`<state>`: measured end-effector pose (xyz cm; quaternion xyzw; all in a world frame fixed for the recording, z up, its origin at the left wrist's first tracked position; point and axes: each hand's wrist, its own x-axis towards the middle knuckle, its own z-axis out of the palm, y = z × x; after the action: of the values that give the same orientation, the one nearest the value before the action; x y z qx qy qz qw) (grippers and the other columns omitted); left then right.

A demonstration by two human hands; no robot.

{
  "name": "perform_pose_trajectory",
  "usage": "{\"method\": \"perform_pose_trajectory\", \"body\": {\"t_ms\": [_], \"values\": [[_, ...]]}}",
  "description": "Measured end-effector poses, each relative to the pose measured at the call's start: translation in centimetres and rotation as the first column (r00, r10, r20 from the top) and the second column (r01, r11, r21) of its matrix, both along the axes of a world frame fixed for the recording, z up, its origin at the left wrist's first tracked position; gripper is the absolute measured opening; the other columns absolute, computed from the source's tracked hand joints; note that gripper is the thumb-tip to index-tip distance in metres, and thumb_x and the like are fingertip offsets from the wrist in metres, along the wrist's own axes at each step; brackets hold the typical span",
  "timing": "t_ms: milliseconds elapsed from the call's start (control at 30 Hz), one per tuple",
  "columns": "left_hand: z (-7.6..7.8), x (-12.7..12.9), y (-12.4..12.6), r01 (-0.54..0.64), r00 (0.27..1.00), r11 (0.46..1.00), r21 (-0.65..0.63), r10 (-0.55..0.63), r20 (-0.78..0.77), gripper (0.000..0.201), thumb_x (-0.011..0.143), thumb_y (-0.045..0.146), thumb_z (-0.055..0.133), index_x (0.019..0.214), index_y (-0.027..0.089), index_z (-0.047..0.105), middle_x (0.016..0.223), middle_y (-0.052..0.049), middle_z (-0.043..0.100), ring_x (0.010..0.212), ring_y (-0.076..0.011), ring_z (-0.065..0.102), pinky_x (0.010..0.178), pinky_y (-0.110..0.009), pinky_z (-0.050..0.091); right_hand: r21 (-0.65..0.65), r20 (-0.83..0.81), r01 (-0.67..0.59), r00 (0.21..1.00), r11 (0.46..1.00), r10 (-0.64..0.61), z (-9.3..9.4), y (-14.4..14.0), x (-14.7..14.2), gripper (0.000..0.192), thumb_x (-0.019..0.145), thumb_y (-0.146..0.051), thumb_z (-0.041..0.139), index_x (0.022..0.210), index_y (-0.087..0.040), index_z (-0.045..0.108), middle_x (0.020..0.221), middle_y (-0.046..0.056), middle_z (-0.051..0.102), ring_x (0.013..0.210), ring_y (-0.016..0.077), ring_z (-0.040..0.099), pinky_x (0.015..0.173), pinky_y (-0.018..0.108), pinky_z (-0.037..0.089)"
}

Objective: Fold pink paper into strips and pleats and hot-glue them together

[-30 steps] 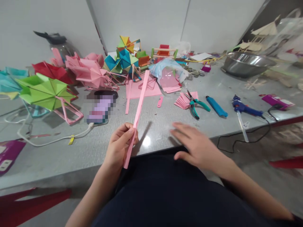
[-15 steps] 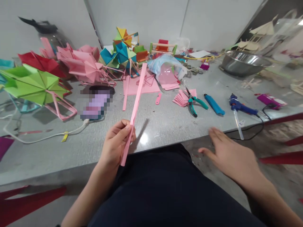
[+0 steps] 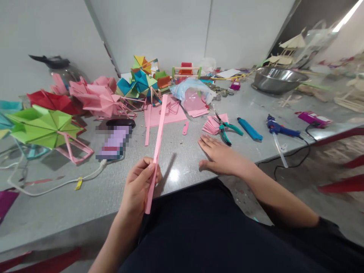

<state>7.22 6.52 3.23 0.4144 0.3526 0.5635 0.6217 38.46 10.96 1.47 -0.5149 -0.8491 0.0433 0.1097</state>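
Note:
Between the thumb and fingers of my left hand (image 3: 142, 178) is a long pink paper strip (image 3: 160, 132), tilted upright over the table's front edge. My right hand (image 3: 218, 153) is spread with palm down, low over the table near its edge; whether it touches the surface I cannot tell. Just beyond its fingers lie a fan of small pink paper pieces (image 3: 210, 125) and pliers with teal handles (image 3: 226, 131). Behind the strip are a pink paper sheet (image 3: 173, 121), a second strip (image 3: 148, 127) and a small flat pink piece (image 3: 185, 128).
At left stand folded paper wheels in green (image 3: 48, 127) and pink (image 3: 96, 98), with a phone (image 3: 115, 142) on a white cable. To the right are a blue cutter (image 3: 250, 129), a glue gun (image 3: 281, 129) with a cord, and a metal bowl (image 3: 278, 81). A plastic bag (image 3: 193, 93) lies behind.
My right hand has moved left, from beyond the table's front edge to near the pliers. My left hand still holds the strip in much the same pose. The camera view has shifted a little.

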Motion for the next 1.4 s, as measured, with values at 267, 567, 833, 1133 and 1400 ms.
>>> {"method": "perform_pose_trajectory", "body": {"t_ms": [267,567,833,1133,1400], "values": [[0.2,0.0,0.1,-0.015,1.0,1.0,0.006,0.015,-0.014,0.024,0.088,0.034,0.082,0.08,0.019,0.066,0.066,0.001,0.056,0.059,-0.0104,0.047,0.058,-0.023,0.037,0.188,0.056,0.17,0.981,0.967,-0.183,-0.8,-8.2,3.9,0.082,0.105,-0.073,0.049,0.161,-0.014,0.058,0.165,0.022,0.059,0.154,0.0407,0.056,0.12,0.06,0.053],[0.1,0.0,0.3,-0.013,1.0,1.0,0.014,0.013,-0.027,0.026,0.088,0.035,0.083,0.08,0.019,0.064,0.066,0.001,0.056,0.059,-0.0099,0.047,0.057,-0.023,0.037,0.291,-0.139,0.455,0.891,0.842,-0.433,1.7,-7.7,8.0,0.059,0.108,-0.071,0.046,0.111,-0.022,0.079,0.113,0.015,0.083,0.098,0.0347,0.081,0.078,0.046,0.063],[0.1,-0.1,0.2,-0.009,0.999,1.0,0.014,0.01,-0.047,0.024,0.091,0.035,0.079,0.083,0.02,0.063,0.066,0.002,0.055,0.059,-0.0098,0.047,0.058,-0.023,0.038,0.017,-0.182,0.144,0.974,0.989,-0.138,-0.1,-0.9,8.9,0.103,0.102,-0.081,0.048,0.178,-0.014,0.027,0.173,0.023,0.047,0.152,0.0434,0.058,0.117,0.062,0.056],[0.1,0.0,0.2,-0.022,0.998,1.0,0.01,0.023,-0.06,0.023,0.091,0.036,0.079,0.084,0.021,0.063,0.067,0.001,0.054,0.059,-0.0105,0.047,0.055,-0.024,0.037,0.226,-0.209,0.294,0.946,0.929,-0.248,0.6,-4.4,11.1,0.067,0.103,-0.078,0.048,0.125,-0.021,0.075,0.109,0.016,0.079,0.101,0.0348,0.077,0.092,0.053,0.062],[0.0,0.0,0.3,-0.024,0.998,1.0,0.015,0.024,-0.057,0.027,0.089,0.037,0.082,0.083,0.02,0.063,0.066,0.002,0.054,0.058,-0.0101,0.047,0.055,-0.023,0.038,0.142,-0.153,0.109,0.984,0.984,-0.087,0.9,-5.3,11.2,0.068,0.101,-0.079,0.054,0.125,-0.02,0.077,0.135,0.019,0.077,0.126,0.0376,0.073,0.104,0.056,0.059]]}}
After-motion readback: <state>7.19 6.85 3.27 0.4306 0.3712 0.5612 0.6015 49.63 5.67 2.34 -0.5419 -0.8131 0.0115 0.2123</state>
